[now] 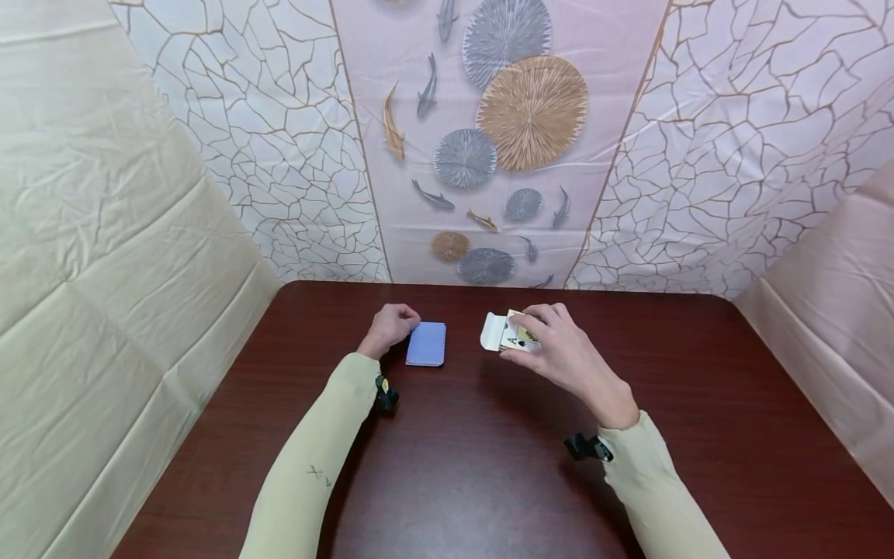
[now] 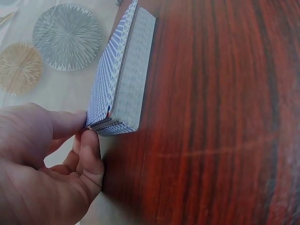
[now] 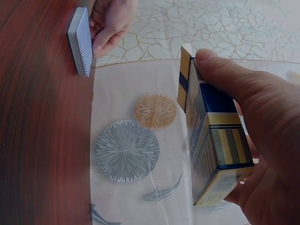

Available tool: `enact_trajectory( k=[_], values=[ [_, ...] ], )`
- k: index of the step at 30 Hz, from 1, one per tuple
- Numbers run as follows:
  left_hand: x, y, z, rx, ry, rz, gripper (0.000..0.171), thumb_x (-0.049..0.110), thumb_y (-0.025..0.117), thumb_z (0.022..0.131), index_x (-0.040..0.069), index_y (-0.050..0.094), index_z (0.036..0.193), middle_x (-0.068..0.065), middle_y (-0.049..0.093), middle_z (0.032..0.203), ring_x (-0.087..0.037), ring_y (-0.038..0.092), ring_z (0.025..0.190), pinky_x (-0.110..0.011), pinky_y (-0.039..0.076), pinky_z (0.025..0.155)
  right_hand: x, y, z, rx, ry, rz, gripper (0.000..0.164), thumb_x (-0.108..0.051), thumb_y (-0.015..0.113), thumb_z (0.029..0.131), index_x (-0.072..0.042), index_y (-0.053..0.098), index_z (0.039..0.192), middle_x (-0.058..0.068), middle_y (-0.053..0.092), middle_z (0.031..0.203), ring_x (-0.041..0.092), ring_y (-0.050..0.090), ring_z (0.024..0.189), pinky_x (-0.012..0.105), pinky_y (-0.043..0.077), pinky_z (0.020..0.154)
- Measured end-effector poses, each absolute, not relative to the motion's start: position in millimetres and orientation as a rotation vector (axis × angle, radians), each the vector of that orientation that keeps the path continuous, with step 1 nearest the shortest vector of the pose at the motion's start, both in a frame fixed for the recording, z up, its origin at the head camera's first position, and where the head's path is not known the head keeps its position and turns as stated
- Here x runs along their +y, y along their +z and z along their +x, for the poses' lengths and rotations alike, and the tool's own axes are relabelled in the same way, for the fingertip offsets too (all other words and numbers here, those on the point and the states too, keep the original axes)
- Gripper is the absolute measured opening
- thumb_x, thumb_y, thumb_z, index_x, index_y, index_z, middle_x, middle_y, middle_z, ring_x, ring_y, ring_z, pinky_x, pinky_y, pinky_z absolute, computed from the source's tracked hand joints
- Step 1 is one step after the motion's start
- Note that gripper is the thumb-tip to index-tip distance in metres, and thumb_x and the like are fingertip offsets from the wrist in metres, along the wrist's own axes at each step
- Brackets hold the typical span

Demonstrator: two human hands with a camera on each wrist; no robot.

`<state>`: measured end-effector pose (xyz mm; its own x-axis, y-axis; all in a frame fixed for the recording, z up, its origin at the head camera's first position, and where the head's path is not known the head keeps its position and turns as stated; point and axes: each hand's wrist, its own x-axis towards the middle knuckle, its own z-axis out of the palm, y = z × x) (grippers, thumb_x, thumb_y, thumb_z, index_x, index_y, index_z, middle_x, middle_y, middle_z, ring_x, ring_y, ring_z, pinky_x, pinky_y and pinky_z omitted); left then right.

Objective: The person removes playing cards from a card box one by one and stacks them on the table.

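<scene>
A deck of blue-backed playing cards (image 1: 426,344) lies face down on the table, its edges squared into a thick stack in the left wrist view. My left hand (image 1: 393,326) is at its far left corner, where thumb (image 2: 68,123) and forefinger pinch the corner of the top card or cards. That upper layer sits slightly apart from the stack (image 2: 133,75) below it. Above the table to the right, my right hand (image 1: 559,345) grips a card box (image 1: 514,335) between thumb and fingers. Its white end flap (image 1: 492,331) hangs open toward the deck. The box (image 3: 218,136) shows dark blue and gold stripes.
The dark red-brown wooden table (image 1: 447,466) runs back to a patterned cloth wall (image 1: 482,140) with round and fish motifs. Pale draped fabric (image 1: 105,256) rises along the left side, and more (image 1: 838,295) along the right.
</scene>
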<state>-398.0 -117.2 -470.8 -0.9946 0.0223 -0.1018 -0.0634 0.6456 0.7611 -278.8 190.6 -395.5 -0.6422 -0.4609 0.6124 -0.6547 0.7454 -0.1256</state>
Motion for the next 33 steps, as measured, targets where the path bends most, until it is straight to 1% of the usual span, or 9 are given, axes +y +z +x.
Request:
enact_trajectory(
  k=[7, 20, 25, 30, 33],
  values=[
    [-118.5, -470.3, -396.0, 2.76, 1.258, -0.026, 0.017, 0.026, 0.062, 0.096, 0.015, 0.073, 0.103, -0.008, 0.066, 0.111, -0.023, 0.056, 0.097, -0.031, 0.046, 0.077, 189.8, -394.4, -278.9, -2.377, 0.448, 0.843, 0.048, -0.04, 0.085, 0.072, -0.013, 0.07, 0.109, 0.009, 0.063, 0.108, 0.028, 0.05, 0.097, 0.038, 0.05, 0.07],
    [-118.6, -470.7, -395.5, 2.762, 1.257, -0.011, 0.017, 0.025, 0.062, 0.097, 0.014, 0.072, 0.104, -0.008, 0.066, 0.11, -0.023, 0.055, 0.096, -0.031, 0.045, 0.078, 188.5, -392.8, -278.9, -2.393, 0.465, 0.842, 0.048, -0.04, 0.085, 0.073, -0.013, 0.071, 0.109, 0.008, 0.063, 0.109, 0.028, 0.05, 0.098, 0.038, 0.05, 0.07],
    [-118.9, -468.8, -395.9, 2.741, 1.345, -0.054, 0.018, 0.025, 0.06, 0.098, 0.013, 0.071, 0.107, -0.007, 0.066, 0.109, -0.022, 0.056, 0.094, -0.03, 0.045, 0.075, 188.8, -392.9, -279.5, -2.39, 0.466, 0.839, 0.048, -0.039, 0.085, 0.072, -0.012, 0.07, 0.11, 0.009, 0.063, 0.11, 0.028, 0.05, 0.098, 0.039, 0.05, 0.071],
    [-115.5, -463.3, -394.5, 2.758, 1.453, -0.07, 0.023, 0.028, 0.057, 0.099, 0.012, 0.069, 0.11, -0.008, 0.067, 0.108, -0.023, 0.058, 0.093, -0.033, 0.047, 0.078, 188.8, -394.1, -278.1, -2.414, 0.468, 0.831, 0.049, -0.041, 0.084, 0.073, -0.013, 0.071, 0.11, 0.008, 0.063, 0.11, 0.027, 0.05, 0.099, 0.039, 0.051, 0.07],
    [-112.3, -458.2, -392.9, 2.771, 1.514, -0.067, 0.023, 0.031, 0.056, 0.098, 0.014, 0.068, 0.109, -0.006, 0.067, 0.104, -0.023, 0.06, 0.091, -0.034, 0.048, 0.078, 189.0, -394.7, -277.7, -2.417, 0.464, 0.833, 0.049, -0.042, 0.084, 0.073, -0.013, 0.071, 0.111, 0.008, 0.063, 0.11, 0.028, 0.05, 0.099, 0.039, 0.05, 0.07]
  ],
)
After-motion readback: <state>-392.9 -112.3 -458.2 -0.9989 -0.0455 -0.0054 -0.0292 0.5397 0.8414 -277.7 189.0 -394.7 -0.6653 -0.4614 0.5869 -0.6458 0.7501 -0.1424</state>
